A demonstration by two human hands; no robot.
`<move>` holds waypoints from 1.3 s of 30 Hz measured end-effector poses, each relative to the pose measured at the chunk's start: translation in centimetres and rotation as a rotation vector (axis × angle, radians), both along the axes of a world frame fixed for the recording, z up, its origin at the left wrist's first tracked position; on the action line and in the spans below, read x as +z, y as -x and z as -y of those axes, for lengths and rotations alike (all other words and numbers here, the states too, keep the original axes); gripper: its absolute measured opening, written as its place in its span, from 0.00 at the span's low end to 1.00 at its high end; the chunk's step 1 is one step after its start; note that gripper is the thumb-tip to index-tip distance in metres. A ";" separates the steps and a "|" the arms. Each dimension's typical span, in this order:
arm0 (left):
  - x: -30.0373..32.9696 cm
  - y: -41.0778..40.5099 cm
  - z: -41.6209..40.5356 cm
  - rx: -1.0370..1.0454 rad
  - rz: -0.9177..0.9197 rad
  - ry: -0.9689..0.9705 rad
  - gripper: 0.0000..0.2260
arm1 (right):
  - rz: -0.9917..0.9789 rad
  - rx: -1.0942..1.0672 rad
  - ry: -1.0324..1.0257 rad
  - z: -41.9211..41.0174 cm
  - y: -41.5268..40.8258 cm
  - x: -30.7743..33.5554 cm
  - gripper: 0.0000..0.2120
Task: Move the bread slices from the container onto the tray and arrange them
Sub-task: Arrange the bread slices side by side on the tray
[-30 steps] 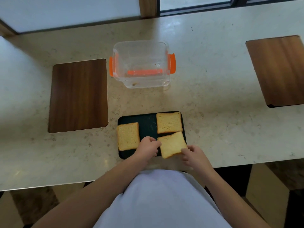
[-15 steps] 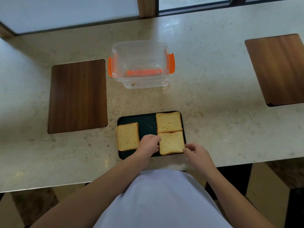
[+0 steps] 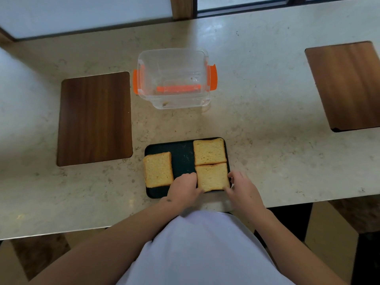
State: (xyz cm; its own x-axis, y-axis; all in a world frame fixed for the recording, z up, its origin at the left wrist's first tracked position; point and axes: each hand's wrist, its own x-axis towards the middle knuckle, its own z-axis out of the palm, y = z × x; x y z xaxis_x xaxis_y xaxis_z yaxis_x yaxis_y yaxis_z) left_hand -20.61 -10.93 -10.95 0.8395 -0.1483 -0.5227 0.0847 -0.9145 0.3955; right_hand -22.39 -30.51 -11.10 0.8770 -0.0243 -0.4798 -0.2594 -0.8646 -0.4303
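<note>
Three bread slices lie on the dark tray [image 3: 182, 156] near the counter's front edge. One slice [image 3: 158, 169] covers the tray's left side and overhangs its left rim. A second slice [image 3: 209, 151] fills the far right corner. The third slice [image 3: 212, 176] lies flat right below it, edge to edge. My left hand [image 3: 184, 189] touches that slice's left edge with curled fingers, and my right hand [image 3: 241, 188] touches its right edge. The clear container [image 3: 173, 79] with orange latches stands behind the tray, holding only crumbs.
A dark wooden inlay [image 3: 95, 118] sits in the beige stone counter to the left of the container, and another [image 3: 347, 85] at the far right. A window frame runs along the counter's back edge.
The near right slice was tilted with a corner off the tray; both hands turned it square against the far right slice. My right hand came up to its right edge.
</note>
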 end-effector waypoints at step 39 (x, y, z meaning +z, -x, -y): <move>1.3 -1.3 -12.9 1.034 -0.294 0.540 0.15 | -0.375 -0.255 -0.468 -16.5 -7.5 -1.5 0.25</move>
State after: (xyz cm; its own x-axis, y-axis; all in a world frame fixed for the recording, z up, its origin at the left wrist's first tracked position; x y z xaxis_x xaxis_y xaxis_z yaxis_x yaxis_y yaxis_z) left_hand -19.32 1.94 -9.69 0.5496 0.2656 -0.7921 0.8316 -0.0830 0.5492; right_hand -14.90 -13.96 -12.59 0.6420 0.0760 -0.7629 -0.6379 -0.4991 -0.5865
